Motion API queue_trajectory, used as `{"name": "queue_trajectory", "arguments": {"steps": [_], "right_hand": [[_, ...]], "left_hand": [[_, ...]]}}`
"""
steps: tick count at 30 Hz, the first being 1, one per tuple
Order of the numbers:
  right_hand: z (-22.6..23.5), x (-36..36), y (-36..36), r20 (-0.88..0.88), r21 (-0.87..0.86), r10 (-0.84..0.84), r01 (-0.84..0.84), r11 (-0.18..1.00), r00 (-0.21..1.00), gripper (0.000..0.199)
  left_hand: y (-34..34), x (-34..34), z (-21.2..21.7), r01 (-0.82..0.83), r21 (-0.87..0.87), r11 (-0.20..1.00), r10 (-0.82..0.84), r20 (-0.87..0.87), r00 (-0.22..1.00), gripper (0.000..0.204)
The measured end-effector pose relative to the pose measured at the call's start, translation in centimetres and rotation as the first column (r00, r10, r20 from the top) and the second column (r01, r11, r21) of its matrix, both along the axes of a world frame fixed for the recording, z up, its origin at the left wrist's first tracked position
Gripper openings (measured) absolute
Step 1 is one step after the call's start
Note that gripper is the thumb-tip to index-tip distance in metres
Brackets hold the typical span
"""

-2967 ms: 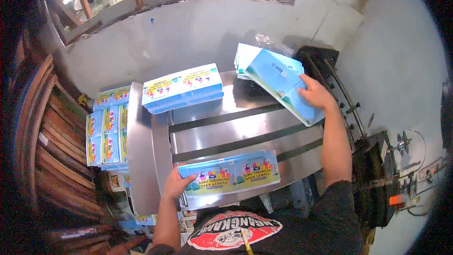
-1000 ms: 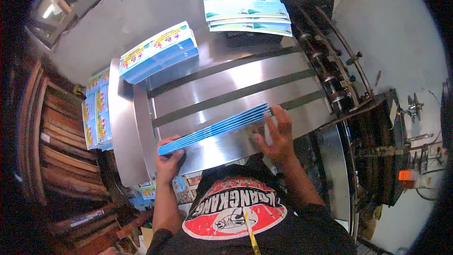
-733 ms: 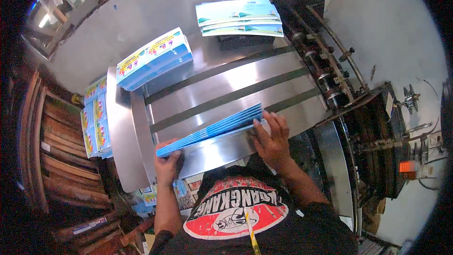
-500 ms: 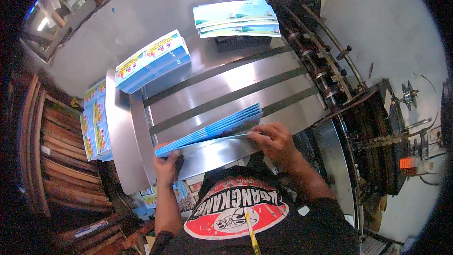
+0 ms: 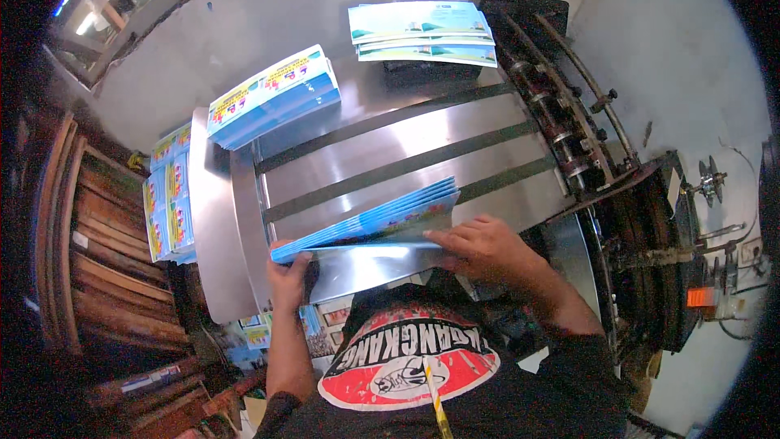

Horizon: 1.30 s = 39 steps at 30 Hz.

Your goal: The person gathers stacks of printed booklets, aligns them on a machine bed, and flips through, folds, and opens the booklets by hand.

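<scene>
A fanned bundle of blue-edged printed sheets [image 5: 382,211] is tilted up above the metal table, its leaves spread apart toward the right end. My left hand [image 5: 288,278] is closed round the bundle's left end, thumb at the front. At the lower right, my right hand [image 5: 481,249] has curled fingers at the edge of the lowest printed sheet, with the index finger reaching over the printed face. Its thumb is hidden.
The steel table [image 5: 366,169] has dark belts across it. A stack of printed sheets [image 5: 276,102] stands at its far left, and pale blue sheets [image 5: 422,28] lie at the back. More stacks [image 5: 172,199] sit left. Machine rollers and rods [image 5: 561,114] border the right; wooden boards [image 5: 122,260] stand far left.
My right hand has shifted slightly, its index finger now reaching farther over the sheet's face. The bundle has opened a little wider. The whole view has shifted slightly.
</scene>
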State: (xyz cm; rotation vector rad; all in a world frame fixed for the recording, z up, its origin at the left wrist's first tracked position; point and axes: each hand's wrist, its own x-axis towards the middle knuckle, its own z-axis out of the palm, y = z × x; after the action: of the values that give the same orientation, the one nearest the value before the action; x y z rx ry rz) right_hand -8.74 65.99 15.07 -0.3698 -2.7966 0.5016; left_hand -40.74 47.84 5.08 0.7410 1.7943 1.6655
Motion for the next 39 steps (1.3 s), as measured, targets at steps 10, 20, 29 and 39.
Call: {"name": "queue_trajectory", "arguments": {"steps": [10, 20, 29, 39], "right_hand": [[-2.5, 1.2, 0.6, -0.248, 0.152, -0.223, 0.265, 0.952, 0.943, 0.030], [-4.2, 1.1, -1.6, -0.138, 0.220, -0.496, 0.514, 0.829, 0.858, 0.059], [-5.5, 1.0, -1.2, -0.298, -0.506, -0.765, 0.585, 0.634, 0.571, 0.075], [-5.8, 2.6, -1.5, -0.051, -0.739, -0.773, 0.496, 0.456, 0.633, 0.064]], "left_hand": [[0.9, 1.2, 0.1, 0.014, 0.029, 0.999, -0.014, 0.004, 1.000, 0.026], [1.7, 2.0, 0.6, 0.064, 0.030, 0.998, -0.063, -0.025, 0.998, 0.028], [2.1, 2.4, 0.6, 0.081, 0.060, 0.995, -0.082, 0.014, 0.997, 0.030], [2.8, 3.1, 1.1, 0.061, 0.040, 0.997, -0.059, -0.067, 0.996, 0.028]]}}
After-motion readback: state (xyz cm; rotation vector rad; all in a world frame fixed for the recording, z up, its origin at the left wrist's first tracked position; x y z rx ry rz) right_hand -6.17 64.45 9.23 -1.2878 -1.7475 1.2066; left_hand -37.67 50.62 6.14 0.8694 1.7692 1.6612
